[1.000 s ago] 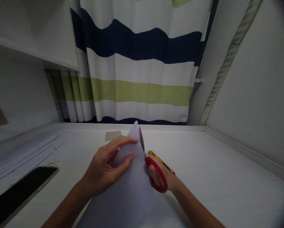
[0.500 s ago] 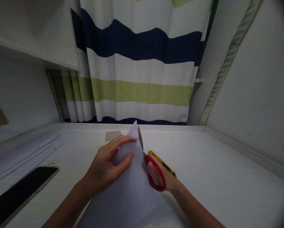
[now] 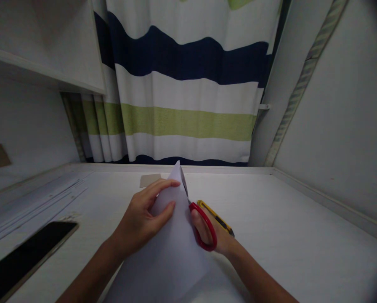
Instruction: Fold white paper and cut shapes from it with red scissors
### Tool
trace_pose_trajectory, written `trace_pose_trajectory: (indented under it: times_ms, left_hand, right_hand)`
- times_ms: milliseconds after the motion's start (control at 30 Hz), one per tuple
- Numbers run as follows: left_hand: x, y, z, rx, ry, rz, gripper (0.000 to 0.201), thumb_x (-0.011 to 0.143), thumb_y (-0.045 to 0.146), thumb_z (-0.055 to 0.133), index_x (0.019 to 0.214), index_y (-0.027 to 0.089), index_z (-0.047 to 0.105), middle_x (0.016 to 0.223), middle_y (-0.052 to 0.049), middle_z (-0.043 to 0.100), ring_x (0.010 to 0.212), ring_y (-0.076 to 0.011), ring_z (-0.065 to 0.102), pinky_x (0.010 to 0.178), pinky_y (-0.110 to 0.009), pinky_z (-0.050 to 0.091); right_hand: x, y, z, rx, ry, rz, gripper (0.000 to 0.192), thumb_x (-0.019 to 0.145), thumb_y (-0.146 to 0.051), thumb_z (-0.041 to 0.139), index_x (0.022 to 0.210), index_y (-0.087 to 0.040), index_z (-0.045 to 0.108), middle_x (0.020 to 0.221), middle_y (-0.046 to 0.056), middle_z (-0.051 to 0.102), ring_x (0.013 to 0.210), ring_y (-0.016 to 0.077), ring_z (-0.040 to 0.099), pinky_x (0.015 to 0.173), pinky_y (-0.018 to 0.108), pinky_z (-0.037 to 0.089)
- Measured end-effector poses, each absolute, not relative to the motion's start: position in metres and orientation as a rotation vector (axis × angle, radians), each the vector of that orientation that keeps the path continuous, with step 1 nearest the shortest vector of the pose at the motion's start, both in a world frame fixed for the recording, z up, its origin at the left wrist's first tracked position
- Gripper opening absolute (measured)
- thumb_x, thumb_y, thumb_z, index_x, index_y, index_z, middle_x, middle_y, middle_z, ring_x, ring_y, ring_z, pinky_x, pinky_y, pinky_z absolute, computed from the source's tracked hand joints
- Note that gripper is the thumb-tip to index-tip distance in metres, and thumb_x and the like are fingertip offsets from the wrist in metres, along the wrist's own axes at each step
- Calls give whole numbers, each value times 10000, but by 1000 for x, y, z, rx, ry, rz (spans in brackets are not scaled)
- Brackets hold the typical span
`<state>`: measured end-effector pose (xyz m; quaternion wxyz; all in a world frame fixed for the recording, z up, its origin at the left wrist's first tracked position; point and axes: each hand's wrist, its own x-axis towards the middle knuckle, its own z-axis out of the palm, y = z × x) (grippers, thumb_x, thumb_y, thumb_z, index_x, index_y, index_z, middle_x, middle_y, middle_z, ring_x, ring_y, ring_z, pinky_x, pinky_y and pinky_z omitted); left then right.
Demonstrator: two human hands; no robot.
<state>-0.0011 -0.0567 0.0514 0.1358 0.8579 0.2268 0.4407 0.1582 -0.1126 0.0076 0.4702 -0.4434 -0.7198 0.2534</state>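
Observation:
A white sheet of paper (image 3: 172, 252) is held up from the white desk (image 3: 286, 235), its pointed corner rising near the middle. My left hand (image 3: 141, 221) pinches the paper near that corner, thumb on the near face and fingers on top. My right hand (image 3: 212, 237) is partly hidden behind the sheet and grips red-handled scissors (image 3: 204, 225). The dark blades run up along the paper's right edge toward the tip.
A yellow utility knife (image 3: 218, 219) lies on the desk just behind my right hand. A dark phone (image 3: 27, 256) sits at the left front. A small tan card (image 3: 149, 180) lies beyond the paper. A striped curtain (image 3: 188, 97) hangs at the back; a shelf (image 3: 40, 71) juts out upper left.
The scissors and my right hand have shifted slightly left and up along the paper's edge. My left hand keeps its pinch and has barely moved.

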Motion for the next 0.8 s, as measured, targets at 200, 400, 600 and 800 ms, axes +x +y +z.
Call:
trace_pose_trajectory:
  times_ms: [200, 400, 600, 800]
  left_hand:
    - [1, -57, 51, 2436, 670, 1273, 306, 702, 187, 500, 1006, 212, 501, 1035, -44, 565, 979, -184, 503, 833, -310, 416]
    - [3, -57, 51, 2402, 691, 1267, 301, 697, 187, 503, 997, 210, 512, 1030, -41, 569, 981, -182, 504, 823, -298, 423]
    - [2, -57, 52, 2387, 699, 1273, 294, 691, 197, 510, 985, 210, 522, 1010, -42, 580, 950, -183, 522, 812, -294, 426]
    - [1, -59, 53, 2232, 737, 1227, 226, 708, 237, 510, 930, 205, 540, 901, -24, 609, 714, -140, 587, 593, -213, 477]
  right_hand:
    - [159, -113, 6, -1150, -1699, 601, 251, 826, -366, 314, 687, -173, 394, 652, -11, 428, 589, 88, 409, 550, 201, 355]
    - [158, -111, 6, -1160, -1715, 572, 264, 834, -370, 292, 665, -178, 357, 631, -13, 400, 561, 85, 385, 530, 200, 356]
    - [158, -112, 8, -1145, -1734, 588, 299, 835, -385, 283, 638, -176, 365, 608, -21, 418, 543, 81, 379, 522, 198, 346]
    - [159, -111, 11, -1156, -1762, 613, 314, 830, -406, 270, 631, -178, 354, 602, -18, 400, 543, 83, 371, 516, 201, 346]
